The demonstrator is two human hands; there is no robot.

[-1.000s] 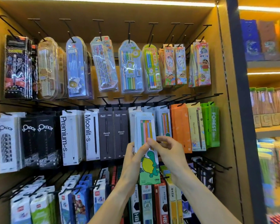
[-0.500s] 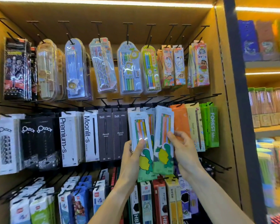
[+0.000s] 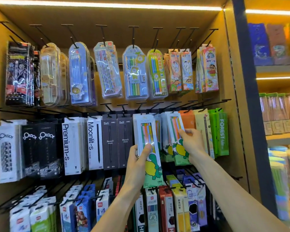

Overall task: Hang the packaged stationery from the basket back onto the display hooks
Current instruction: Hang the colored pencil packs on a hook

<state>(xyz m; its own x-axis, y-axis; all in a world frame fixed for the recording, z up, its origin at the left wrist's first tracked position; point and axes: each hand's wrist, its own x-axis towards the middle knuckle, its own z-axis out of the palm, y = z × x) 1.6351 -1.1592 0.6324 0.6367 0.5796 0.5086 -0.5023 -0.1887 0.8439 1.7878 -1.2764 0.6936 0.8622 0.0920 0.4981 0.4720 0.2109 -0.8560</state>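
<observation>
Both forearms reach up from the bottom of the frame to the middle row of the display. The left hand (image 3: 137, 162), at centre, grips a turtle pencil pack (image 3: 147, 148) by its lower left edge, thumb laid across the clear window and fingers curled behind; the pack stands upright with its top at the hook line. The right hand (image 3: 192, 143), right of centre, pinches a lemon pencil pack (image 3: 177, 139) along its right edge, fingertips on the front face. That pack tilts slightly, its top leaning left, in front of more packs of the same print. Whether either pack's hole is over a hook cannot be told.

Just left of the turtle pack hang two black Pencil boxes (image 3: 117, 141); right of the lemon pack, touching the right hand, hang an orange pack (image 3: 187, 119) and green FOREST packs (image 3: 222, 131). Black display hooks (image 3: 134, 35) jut out across the upper frame, carrying blister packs (image 3: 135, 72). Below the hands, a lower row of HB pencil boxes (image 3: 164, 208) fills the bottom centre. At the right edge, a neighbouring shelf (image 3: 278, 136) holds clear jars, blurred.
</observation>
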